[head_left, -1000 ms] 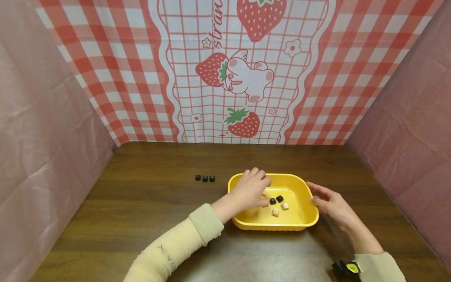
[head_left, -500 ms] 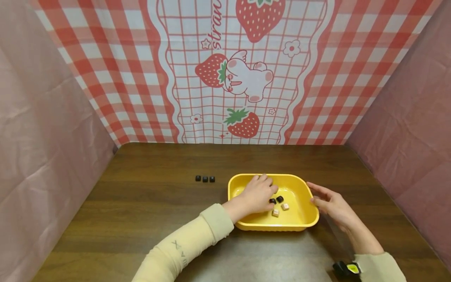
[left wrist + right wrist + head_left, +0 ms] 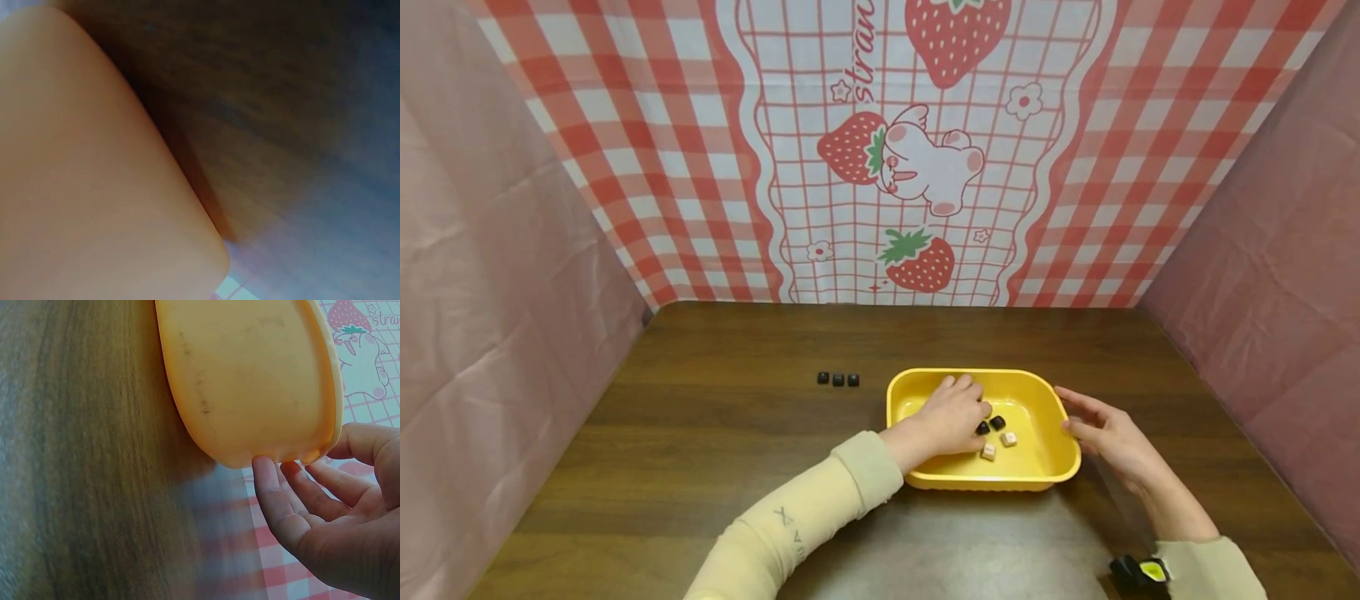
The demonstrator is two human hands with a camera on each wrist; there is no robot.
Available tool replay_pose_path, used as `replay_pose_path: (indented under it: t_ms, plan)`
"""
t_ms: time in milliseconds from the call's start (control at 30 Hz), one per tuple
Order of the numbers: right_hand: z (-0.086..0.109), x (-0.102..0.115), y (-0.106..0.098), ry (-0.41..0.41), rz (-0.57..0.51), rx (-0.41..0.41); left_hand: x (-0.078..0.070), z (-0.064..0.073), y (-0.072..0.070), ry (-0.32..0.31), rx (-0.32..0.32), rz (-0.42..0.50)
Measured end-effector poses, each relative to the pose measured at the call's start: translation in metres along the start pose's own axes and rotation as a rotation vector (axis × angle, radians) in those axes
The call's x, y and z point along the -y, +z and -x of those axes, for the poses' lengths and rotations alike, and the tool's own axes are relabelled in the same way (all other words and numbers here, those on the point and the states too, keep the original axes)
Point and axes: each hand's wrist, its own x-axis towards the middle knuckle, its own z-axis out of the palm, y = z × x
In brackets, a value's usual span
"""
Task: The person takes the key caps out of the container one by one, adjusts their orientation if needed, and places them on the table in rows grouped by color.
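Note:
My left hand (image 3: 951,417) reaches into the yellow plastic basin (image 3: 1030,383), fingers bent down over its left half. Its thumb and index finger lie on either side of a black keycap (image 3: 983,428); whether they pinch it I cannot tell, and the palm's underside is hidden. Another black keycap (image 3: 997,422) and two beige keycaps (image 3: 988,452) sit just right of the fingers. At the basin's right end my right hand (image 3: 1108,433) holds the rim; in the right wrist view its fingertips (image 3: 264,467) meet the outer wall. The left wrist view shows mostly blurred skin.
Three black keycaps (image 3: 838,380) stand in a row on the brown wooden table (image 3: 700,467), left of the basin. A checked strawberry cloth (image 3: 917,167) hangs behind the table, with pink curtains (image 3: 512,250) at both sides. A black device (image 3: 1135,571) lies by the right sleeve.
My left hand has moved right and deeper into the basin, covering a beige keycap visible a second ago. In the last half second it barely shifts. The right hand stays at the rim.

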Motion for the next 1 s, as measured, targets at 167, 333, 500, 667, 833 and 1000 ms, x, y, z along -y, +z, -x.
replay_pose_path:
  t_ms: [167, 333, 500, 667, 833, 1000]
  plan:
    - [0.0, 0.0, -0.001, 0.0, 0.015, -0.003, -0.001, 0.0, 0.0, 0.019, -0.007, -0.036]
    - [-0.001, 0.001, -0.002, 0.006, 0.024, -0.006, -0.003, -0.001, 0.001, 0.041, -0.005, -0.043]
    - [-0.001, 0.0, -0.001, 0.009, 0.027, -0.001, -0.002, 0.0, 0.001, 0.051, -0.002, -0.024]
    - [-0.001, -0.001, 0.0, 0.003, 0.035, 0.001, -0.001, 0.002, -0.001, 0.043, 0.001, -0.008]
    - [0.001, -0.001, 0.001, 0.001, 0.019, -0.006, 0.002, 0.004, -0.003, 0.036, 0.0, 0.007]
    - [0.0, -0.001, 0.001, -0.01, 0.012, -0.005, 0.005, 0.008, -0.01, 0.03, -0.019, 0.019]
